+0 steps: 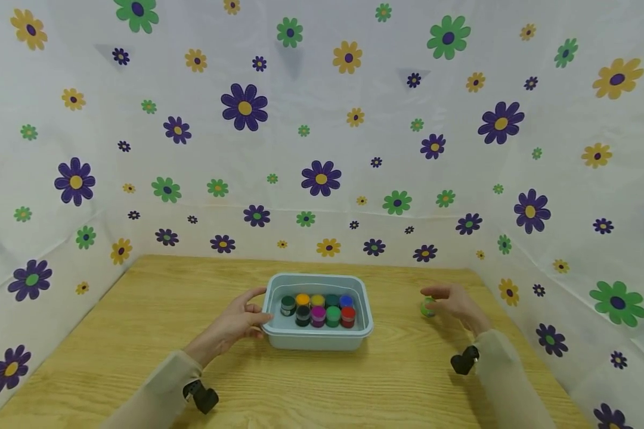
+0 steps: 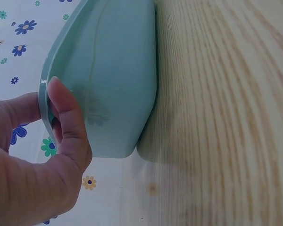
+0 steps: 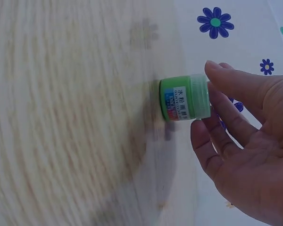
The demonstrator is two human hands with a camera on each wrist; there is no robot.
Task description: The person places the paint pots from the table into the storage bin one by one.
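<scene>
A light blue plastic basin (image 1: 315,342) stands on the wooden table with several small paint jars inside. My left hand (image 1: 235,325) grips its left rim, one finger along the outer wall in the left wrist view. At the right, a light green paint jar (image 3: 178,98) with a clear lid and printed label stands upright on the table. My right hand (image 1: 455,305) is around its lid, fingers loosely bent and spread, with a gap between the upper fingertip and the lid in the right wrist view.
The basin's jars, including a red jar (image 1: 347,317), a magenta jar (image 1: 318,316) and a dark green jar (image 1: 288,305), stand in two rows. A flower-printed white sheet (image 1: 279,149) walls the table (image 1: 311,390) at the back and sides. Each wrist wears a small black camera (image 1: 464,360).
</scene>
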